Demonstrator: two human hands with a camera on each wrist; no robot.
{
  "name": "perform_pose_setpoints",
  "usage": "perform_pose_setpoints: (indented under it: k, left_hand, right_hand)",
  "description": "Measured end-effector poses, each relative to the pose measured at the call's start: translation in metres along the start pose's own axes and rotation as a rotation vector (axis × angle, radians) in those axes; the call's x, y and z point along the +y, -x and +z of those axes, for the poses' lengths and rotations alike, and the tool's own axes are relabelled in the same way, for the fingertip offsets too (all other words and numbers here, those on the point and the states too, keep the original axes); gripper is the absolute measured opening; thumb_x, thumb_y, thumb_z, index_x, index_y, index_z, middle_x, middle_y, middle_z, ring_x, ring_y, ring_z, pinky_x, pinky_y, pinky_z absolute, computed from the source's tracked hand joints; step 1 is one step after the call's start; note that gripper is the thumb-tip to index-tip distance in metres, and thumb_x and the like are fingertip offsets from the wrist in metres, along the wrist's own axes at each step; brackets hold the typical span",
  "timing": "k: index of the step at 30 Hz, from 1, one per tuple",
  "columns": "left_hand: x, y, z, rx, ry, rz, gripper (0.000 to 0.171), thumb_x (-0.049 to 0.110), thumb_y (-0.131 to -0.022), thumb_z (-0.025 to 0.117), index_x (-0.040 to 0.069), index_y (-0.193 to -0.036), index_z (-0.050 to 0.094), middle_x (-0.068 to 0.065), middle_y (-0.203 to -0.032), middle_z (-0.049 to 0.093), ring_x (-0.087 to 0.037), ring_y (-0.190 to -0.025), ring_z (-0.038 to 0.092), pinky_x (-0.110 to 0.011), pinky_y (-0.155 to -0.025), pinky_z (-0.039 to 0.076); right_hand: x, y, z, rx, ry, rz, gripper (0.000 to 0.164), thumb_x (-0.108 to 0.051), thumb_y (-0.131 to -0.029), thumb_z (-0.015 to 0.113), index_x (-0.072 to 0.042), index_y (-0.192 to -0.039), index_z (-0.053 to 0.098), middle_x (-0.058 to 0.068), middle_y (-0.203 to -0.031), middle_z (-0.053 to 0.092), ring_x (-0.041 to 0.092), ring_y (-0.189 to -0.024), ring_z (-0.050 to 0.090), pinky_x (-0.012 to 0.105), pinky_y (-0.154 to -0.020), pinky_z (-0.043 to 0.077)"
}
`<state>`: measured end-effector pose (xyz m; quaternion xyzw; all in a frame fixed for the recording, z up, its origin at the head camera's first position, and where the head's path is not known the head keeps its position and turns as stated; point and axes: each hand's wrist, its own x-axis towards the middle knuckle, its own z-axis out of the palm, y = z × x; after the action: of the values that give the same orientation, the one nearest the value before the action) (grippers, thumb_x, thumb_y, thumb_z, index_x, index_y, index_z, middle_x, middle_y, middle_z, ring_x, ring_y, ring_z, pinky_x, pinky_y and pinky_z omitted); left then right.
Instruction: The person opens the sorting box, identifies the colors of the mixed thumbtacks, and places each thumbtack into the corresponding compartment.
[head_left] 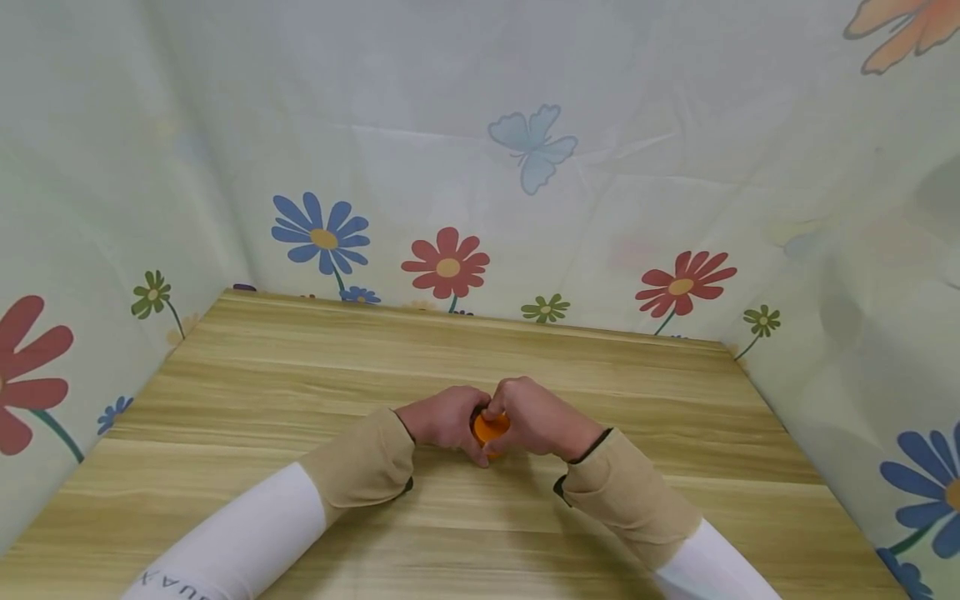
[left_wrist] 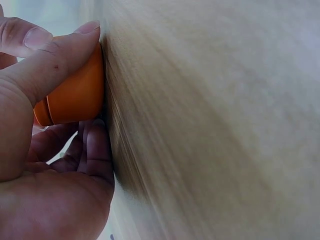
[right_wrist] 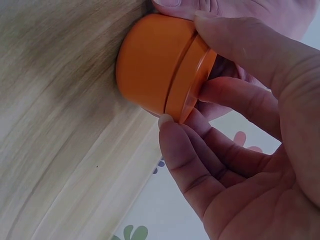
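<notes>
A small round orange jar (head_left: 492,427) stands on the wooden table between both hands, around the middle of the head view. My left hand (head_left: 448,419) curls round the jar's lower body, its thumb along the orange side in the left wrist view. From the right, my right hand (head_left: 538,422) grips the lid (right_wrist: 187,82), thumb on one edge and fingertips on the other. A thin seam separates the lid from the smooth body (right_wrist: 150,60) in the right wrist view. The jar's base sits against the tabletop. Part of its far side is hidden behind the fingers.
The wood-grain tabletop (head_left: 315,367) spreads out around the hands. A pale cloth with printed flowers and a butterfly (head_left: 534,150) hangs behind it and along both sides. White sleeves with beige cuffs (head_left: 360,462) cover the forearms.
</notes>
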<state>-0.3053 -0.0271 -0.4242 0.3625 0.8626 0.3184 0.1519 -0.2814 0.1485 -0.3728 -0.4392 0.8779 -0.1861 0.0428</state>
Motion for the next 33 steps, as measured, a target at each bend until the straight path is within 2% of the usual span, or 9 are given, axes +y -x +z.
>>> perform_pose_setpoints:
  k: [11,16,19,27,33]
  left_hand:
    - [-0.001,-0.001,0.000,-0.001,-0.003,-0.003,0.049,0.027,-0.061,0.090,0.015,-0.099,0.061,0.013,-0.088,0.057,-0.006,-0.077,0.053,-0.021,-0.071,0.044]
    - [0.000,-0.001,0.000,-0.004,-0.022,-0.010,0.049,0.029,-0.061,0.089,0.015,-0.099,0.060,0.013,-0.088,0.056,-0.006,-0.077,0.052,-0.020,-0.071,0.044]
    - [0.000,-0.002,0.000,0.000,-0.027,-0.006,0.048,0.030,-0.062,0.089,0.016,-0.098,0.060,0.012,-0.087,0.056,-0.006,-0.076,0.052,-0.020,-0.070,0.044]
    - [0.001,-0.001,0.001,0.008,-0.063,-0.022,0.048,0.031,-0.061,0.089,0.016,-0.096,0.059,0.010,-0.086,0.056,-0.007,-0.076,0.051,-0.020,-0.070,0.044]
    - [-0.002,-0.002,0.003,0.008,-0.018,-0.005,0.058,0.031,-0.061,0.089,0.014,-0.108,0.060,0.013,-0.093,0.055,-0.006,-0.082,0.052,-0.020,-0.076,0.043]
  right_hand:
    - [0.002,0.000,0.003,-0.006,0.018,0.006,0.023,-0.021,-0.065,0.087,-0.011,-0.079,0.072,-0.006,-0.076,0.060,0.011,-0.071,0.053,0.018,-0.062,0.046]
    - [0.003,0.004,0.004,0.025,0.019,-0.004,0.025,-0.021,-0.067,0.086,-0.011,-0.085,0.072,-0.004,-0.080,0.062,0.011,-0.072,0.053,0.020,-0.064,0.046]
    - [0.005,0.009,0.007,0.063,0.017,0.002,0.030,-0.022,-0.069,0.085,-0.010,-0.093,0.072,-0.001,-0.086,0.063,0.011,-0.077,0.054,0.022,-0.066,0.047]
    - [0.014,0.021,0.025,0.189,-0.125,0.121,0.043,-0.027,-0.070,0.084,-0.009,-0.104,0.068,-0.003,-0.093,0.063,0.011,-0.079,0.057,0.027,-0.068,0.050]
    - [0.017,0.027,0.031,0.223,-0.183,0.157,0.051,-0.029,-0.072,0.083,-0.011,-0.114,0.062,-0.005,-0.098,0.062,0.008,-0.081,0.057,0.026,-0.071,0.050]
